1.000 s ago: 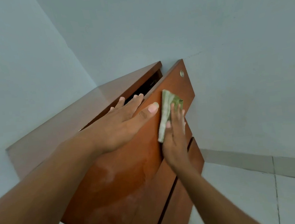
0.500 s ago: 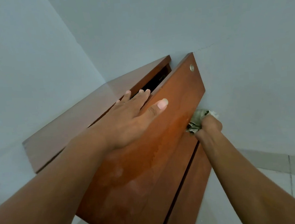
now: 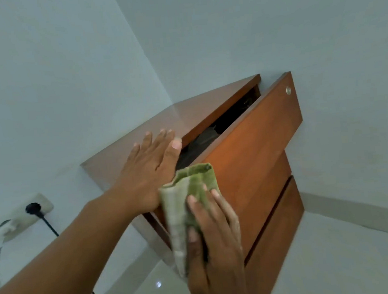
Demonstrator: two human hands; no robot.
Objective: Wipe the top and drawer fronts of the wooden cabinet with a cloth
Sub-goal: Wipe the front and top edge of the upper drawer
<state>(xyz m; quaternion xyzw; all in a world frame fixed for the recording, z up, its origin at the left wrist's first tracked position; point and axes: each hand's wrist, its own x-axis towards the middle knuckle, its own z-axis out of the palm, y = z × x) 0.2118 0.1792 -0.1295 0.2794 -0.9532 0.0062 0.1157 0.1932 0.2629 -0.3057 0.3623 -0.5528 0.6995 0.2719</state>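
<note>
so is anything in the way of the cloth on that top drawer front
Nothing visible. The right hand holds the cloth at the near end of the top drawer front; the wood beyond is bare up to a small round fitting near the far corner. The left hand lies on the cabinet top, off the front.

- We find the cabinet [image 3: 186,119] in the far corner between two walls, its top drawer [image 3: 258,146] partly out.
- Left hand [image 3: 148,172] flat on the cabinet top.
- Right hand [image 3: 215,243] holds the cloth [image 3: 187,194] before the drawer's left end.
- Wall socket [image 3: 30,212] far left.
</note>
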